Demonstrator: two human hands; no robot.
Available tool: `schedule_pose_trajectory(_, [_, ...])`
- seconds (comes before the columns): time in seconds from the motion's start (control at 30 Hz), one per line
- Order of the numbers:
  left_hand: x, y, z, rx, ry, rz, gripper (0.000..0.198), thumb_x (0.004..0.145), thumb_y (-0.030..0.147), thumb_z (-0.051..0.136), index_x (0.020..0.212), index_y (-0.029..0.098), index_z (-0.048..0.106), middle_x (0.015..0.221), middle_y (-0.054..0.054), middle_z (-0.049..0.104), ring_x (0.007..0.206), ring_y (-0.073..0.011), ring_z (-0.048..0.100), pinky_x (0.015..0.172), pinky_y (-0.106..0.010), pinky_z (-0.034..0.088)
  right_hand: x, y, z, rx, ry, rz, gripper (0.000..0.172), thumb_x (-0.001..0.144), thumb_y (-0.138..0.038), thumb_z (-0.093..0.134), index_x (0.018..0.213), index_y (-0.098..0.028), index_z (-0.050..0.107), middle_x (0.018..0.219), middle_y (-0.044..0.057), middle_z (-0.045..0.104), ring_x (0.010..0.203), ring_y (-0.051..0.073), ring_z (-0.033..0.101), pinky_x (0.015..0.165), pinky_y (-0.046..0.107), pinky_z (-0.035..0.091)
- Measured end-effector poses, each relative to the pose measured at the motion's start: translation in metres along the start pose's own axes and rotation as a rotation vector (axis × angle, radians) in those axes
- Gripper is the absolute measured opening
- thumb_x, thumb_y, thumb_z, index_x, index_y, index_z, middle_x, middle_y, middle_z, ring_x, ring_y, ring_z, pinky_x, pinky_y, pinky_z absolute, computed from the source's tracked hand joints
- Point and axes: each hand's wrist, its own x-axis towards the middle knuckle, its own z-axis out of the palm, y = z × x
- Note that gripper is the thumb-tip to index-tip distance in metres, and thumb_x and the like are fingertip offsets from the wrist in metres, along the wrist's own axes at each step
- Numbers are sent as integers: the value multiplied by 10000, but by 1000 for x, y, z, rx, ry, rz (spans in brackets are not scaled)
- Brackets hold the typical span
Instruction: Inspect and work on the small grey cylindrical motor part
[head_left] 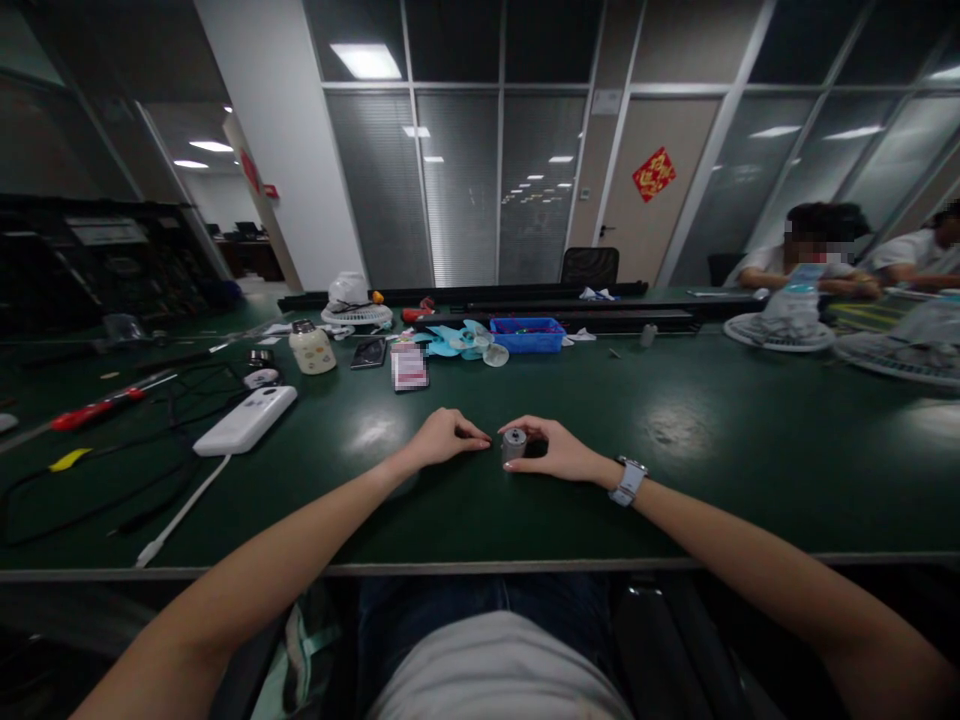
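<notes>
A small grey metal cylinder [514, 448] stands upright on the dark green table [450, 510], its round top facing up. My right hand [551, 448], with a watch at the wrist, wraps its thumb and fingers round the cylinder from the right. Just left of it, my left hand [452, 438] is closed in a pinch, its fingertips near the cylinder but apart from it. A tiny dark thing shows at those fingertips, too small to name.
At the left lie a white power strip [246, 420], black cables and a red-handled tool [97, 408]. Farther back are a patterned jar [313, 350], a phone [368, 352], light-blue fan blades [457, 340] and a blue tray [527, 337]. People sit at the back right beside fan parts [780, 325].
</notes>
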Motion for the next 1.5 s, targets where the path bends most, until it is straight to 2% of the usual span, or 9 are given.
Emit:
schedule_pose_trajectory(0.17, [-2,19,0,19,212,47,154,842,329,678,922,250,782,904,-31,757,902,-223,625,811,-318,448,1,1,3,11,18,-6,485,722,-364,817,1129,-170,638,1067,64,695,984,221,664,912,393,515])
schedule_pose_trajectory(0.27, [-7,37,5,-8,263,113,164,869,339,661,962,252,763,962,-30,740,985,-225,607,877,-338,446,2,1,5,12,35,-17,472,725,-381,813,1112,-168,648,1051,61,700,974,221,661,900,385,513])
schedule_pose_trajectory(0.47, [-12,55,17,-69,247,172,119,862,272,679,941,241,762,927,-21,743,922,-204,648,829,-311,481,4,0,8,-1,33,-38,383,748,-418,789,1005,-160,670,944,38,697,897,209,654,825,351,519])
schedule_pose_trajectory(0.63, [-11,54,15,-87,266,146,158,900,263,626,990,215,747,963,-38,743,915,-205,667,828,-314,482,3,-1,8,-26,41,-38,415,751,-384,794,1078,-165,662,980,41,686,908,211,635,832,355,506])
schedule_pose_trajectory(0.97, [-7,49,13,-115,148,153,203,921,305,588,960,200,757,975,-51,720,961,-212,642,862,-318,476,2,1,8,-27,28,-56,397,773,-381,774,1090,-168,669,998,40,693,910,214,644,839,362,521])
schedule_pose_trajectory(1.17, [-9,49,12,-204,151,95,356,991,402,429,1179,190,644,1143,-92,667,1061,-227,620,887,-346,484,-1,2,8,29,126,-79,640,752,-358,801,1313,-222,526,1226,93,630,1106,256,616,1002,455,461])
schedule_pose_trajectory(1.23, [-10,47,13,-228,158,76,436,931,441,547,1293,200,536,1210,-107,630,1084,-242,611,869,-354,495,-3,-1,6,60,172,-105,661,795,-376,764,1368,-247,461,1299,106,589,1193,264,573,1048,470,425])
schedule_pose_trajectory(1.37, [-14,40,20,-251,114,58,846,674,384,842,1371,206,397,1204,-122,625,1089,-276,616,875,-391,498,-6,-13,4,116,183,-161,624,869,-396,684,1420,-284,413,1360,89,574,1295,263,507,1118,478,353])
schedule_pose_trajectory(1.5, [-14,37,30,-269,70,39,809,724,335,809,1380,205,353,1075,-96,692,993,-253,665,824,-380,513,-7,-17,4,149,183,-178,561,861,-392,693,1370,-259,498,1202,78,690,1203,273,591,1080,478,398])
